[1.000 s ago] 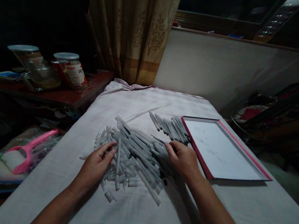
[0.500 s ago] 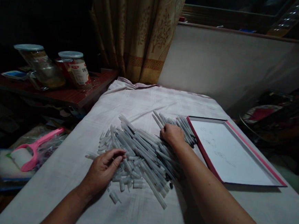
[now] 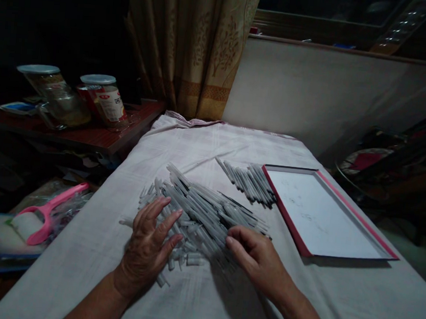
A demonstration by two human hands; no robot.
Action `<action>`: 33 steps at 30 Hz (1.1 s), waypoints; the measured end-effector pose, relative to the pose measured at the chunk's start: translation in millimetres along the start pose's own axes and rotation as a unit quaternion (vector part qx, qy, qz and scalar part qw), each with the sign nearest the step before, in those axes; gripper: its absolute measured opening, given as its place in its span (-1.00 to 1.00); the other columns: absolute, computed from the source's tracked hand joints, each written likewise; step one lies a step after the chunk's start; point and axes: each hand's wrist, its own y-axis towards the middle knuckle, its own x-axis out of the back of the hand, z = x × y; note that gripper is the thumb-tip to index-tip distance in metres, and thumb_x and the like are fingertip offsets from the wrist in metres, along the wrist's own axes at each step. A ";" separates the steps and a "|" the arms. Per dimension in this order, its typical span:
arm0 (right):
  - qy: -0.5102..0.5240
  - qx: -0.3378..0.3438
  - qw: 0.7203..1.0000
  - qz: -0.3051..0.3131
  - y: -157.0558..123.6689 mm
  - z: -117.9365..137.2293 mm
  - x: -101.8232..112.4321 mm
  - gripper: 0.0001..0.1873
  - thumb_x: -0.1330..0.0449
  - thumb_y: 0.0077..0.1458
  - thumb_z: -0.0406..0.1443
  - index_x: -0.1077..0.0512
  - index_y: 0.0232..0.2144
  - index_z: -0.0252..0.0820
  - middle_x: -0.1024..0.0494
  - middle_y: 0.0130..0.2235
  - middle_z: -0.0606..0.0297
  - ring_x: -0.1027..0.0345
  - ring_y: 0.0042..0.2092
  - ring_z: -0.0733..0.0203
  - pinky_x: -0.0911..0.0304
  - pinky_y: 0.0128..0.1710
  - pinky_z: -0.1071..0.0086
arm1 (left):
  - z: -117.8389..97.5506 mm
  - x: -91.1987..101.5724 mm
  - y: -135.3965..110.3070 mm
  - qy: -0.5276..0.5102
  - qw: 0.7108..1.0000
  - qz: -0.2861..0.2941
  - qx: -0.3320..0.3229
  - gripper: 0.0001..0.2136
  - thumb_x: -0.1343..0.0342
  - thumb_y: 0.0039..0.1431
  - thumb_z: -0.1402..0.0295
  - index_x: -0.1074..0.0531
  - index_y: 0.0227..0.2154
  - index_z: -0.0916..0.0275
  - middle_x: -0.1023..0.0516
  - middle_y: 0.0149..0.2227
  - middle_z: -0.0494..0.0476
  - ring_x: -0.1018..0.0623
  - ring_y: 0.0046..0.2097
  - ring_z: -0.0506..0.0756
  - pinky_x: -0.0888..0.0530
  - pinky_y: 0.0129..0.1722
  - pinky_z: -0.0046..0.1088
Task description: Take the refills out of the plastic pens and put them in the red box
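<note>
A loose heap of clear pen barrels (image 3: 198, 202) lies in the middle of the cloth-covered table, pointing mostly the same way. Short clear pen caps (image 3: 194, 260) are scattered along its near left side. My left hand (image 3: 151, 238) hovers over the left of the heap, fingers spread and empty. At the heap's right edge is my right hand (image 3: 259, 256), its thumb and forefinger tips close together; whatever they pinch cannot be made out. A neater row of pen barrels with dark ends (image 3: 248, 182) lies farther back, beside a shallow pink-edged box lid (image 3: 286, 209).
White checked cloth (image 3: 185, 142) covers the table. A dark red side table (image 3: 127, 128) on the left carries a lidded jar (image 3: 109, 102) and a glass jug (image 3: 64, 111). Below it is a pink-handled tool (image 3: 50, 213). A curtain (image 3: 213, 56) hangs behind.
My right hand has left the sorted row and come back toward me to the heap's right edge. My left hand has opened, its fingers spreading above the heap.
</note>
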 end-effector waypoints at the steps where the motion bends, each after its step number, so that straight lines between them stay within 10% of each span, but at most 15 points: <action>1: 0.003 0.011 1.000 0.004 -4.6 0.7 -1.1 -0.76 -0.08 0.23 -0.23 -0.45 -0.44 -0.14 -0.50 -0.51 0.32 -0.40 -0.47 0.20 -0.23 -0.47 0.40 | -1.8 -0.4 0.0 0.005 1.000 0.010 -0.017 -0.49 -0.17 0.24 0.44 -0.26 0.23 0.07 -0.30 0.27 0.29 -0.30 0.31 0.28 -0.28 0.26 -0.07; 33: 0.065 0.017 0.997 -0.049 -20.9 -15.1 -17.3 -0.83 -0.13 0.20 -0.27 -0.51 -0.36 -0.19 -0.55 -0.48 0.30 -0.42 -0.47 0.26 -0.27 -0.45 0.46 | -7.6 0.3 4.1 -0.010 0.997 0.054 -0.059 -0.83 -0.12 0.29 0.42 -0.50 -0.09 0.16 -0.59 -0.08 0.18 -0.54 0.01 0.16 -0.27 0.20 -0.13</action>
